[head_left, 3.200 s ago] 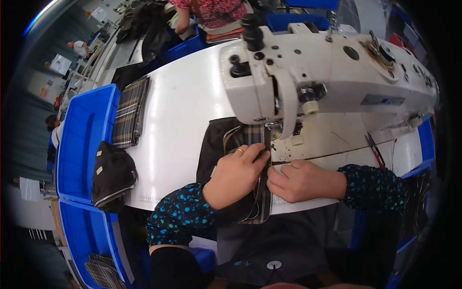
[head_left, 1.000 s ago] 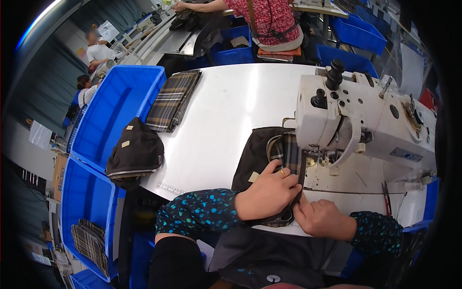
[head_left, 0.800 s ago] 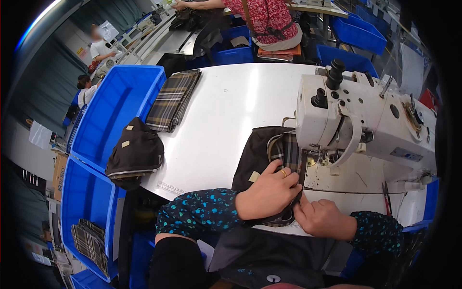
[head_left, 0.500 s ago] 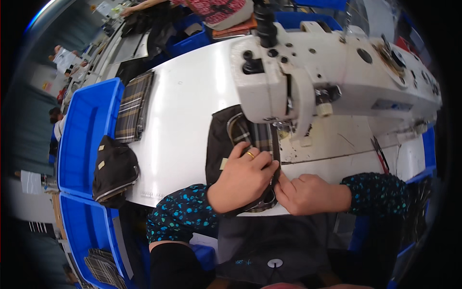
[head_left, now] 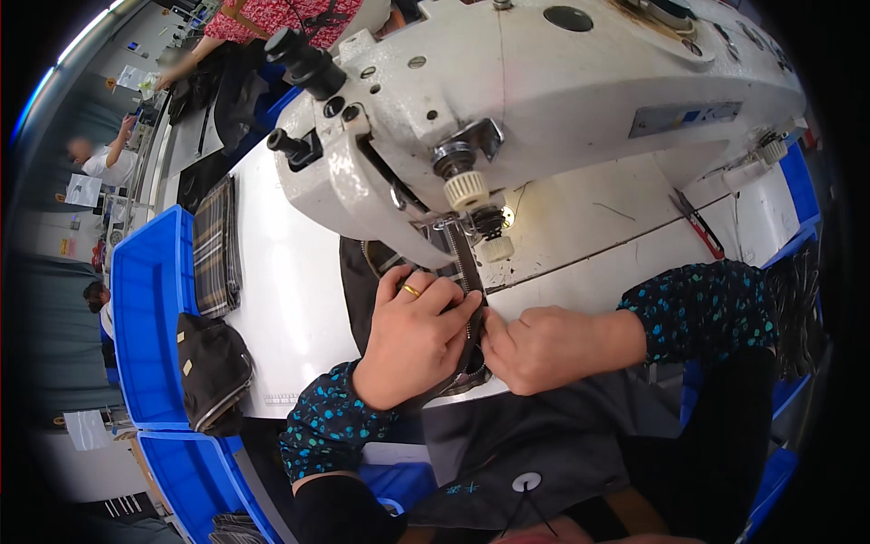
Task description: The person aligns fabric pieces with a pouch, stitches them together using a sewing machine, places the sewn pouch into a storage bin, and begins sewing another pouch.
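Under the head of a white sewing machine (head_left: 535, 100) lies a dark brown fabric piece (head_left: 356, 286) with a plaid lining and a metal zipper (head_left: 464, 258). My left hand (head_left: 412, 335) is on top of it, fingers bent and gripping the cloth beside the zipper; a gold ring is on one finger. Right of the zipper, my right hand (head_left: 544, 349) pinches the near edge of the piece between thumb and curled fingers. Both hands are close together, just in front of the presser foot area. The machine head hides the needle and the piece's far end.
Red-handled snips (head_left: 702, 228) lie on the white table (head_left: 290, 335) at right, near loose threads. At left are folded plaid cloth (head_left: 216, 245), a dark fabric pouch (head_left: 213, 372) and blue bins (head_left: 149, 317). Other people (head_left: 104, 159) are farther off.
My view has moved nearer the machine, which looks larger and farther left. Both hands keep their hold on the fabric, and the zipper stretch under the machine head shows more.
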{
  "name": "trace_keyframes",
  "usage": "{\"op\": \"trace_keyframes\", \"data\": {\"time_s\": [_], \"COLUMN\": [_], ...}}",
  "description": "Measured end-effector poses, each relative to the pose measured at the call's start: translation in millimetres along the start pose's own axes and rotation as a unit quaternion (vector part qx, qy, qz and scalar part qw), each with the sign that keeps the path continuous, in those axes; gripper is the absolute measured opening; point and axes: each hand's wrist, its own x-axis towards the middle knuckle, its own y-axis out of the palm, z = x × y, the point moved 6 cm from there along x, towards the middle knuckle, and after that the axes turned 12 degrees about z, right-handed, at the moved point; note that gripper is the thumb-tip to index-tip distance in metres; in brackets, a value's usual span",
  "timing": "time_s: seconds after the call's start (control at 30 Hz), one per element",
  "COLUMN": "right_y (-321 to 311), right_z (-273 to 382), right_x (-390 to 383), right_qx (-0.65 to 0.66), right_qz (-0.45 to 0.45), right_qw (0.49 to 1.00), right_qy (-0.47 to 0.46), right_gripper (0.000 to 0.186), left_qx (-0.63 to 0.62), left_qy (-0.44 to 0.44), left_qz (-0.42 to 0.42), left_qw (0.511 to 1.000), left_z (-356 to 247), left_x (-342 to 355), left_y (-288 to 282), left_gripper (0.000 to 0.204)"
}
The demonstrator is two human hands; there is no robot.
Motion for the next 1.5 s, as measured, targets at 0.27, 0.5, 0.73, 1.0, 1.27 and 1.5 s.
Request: {"op": "trace_keyframes", "data": {"time_s": [0.27,0.5,0.73,1.0,1.27,1.5], "right_y": [4,13,17,1,-1,-2], "right_z": [-2,-20,-29,-35,-61,-63], "right_x": [-1,4,5,13,9,18], "right_qx": [0.0,-0.032,0.002,0.065,0.156,0.13], "right_qz": [0.012,0.012,0.065,0.064,-0.042,-0.068], "right_qw": [1.0,0.999,0.996,0.994,0.979,0.98], "right_qy": [-0.004,0.027,0.058,0.059,0.121,0.138], "right_gripper": [0.028,0.026,0.028,0.029,0.021,0.03], "left_qx": [-0.039,-0.032,-0.025,-0.031,-0.036,-0.04], "left_qy": [0.015,-0.021,0.005,-0.001,0.005,-0.003], "left_qz": [0.001,-0.021,-0.094,-0.081,-0.1,-0.124], "left_qw": [0.999,0.999,0.995,0.996,0.994,0.991], "left_z": [4,23,36,39,42,44], "left_x": [4,13,14,10,10,7], "left_y": [2,-4,3,10,11,13], "left_gripper": [0.039,0.025,0.023,0.025,0.033,0.021]}}
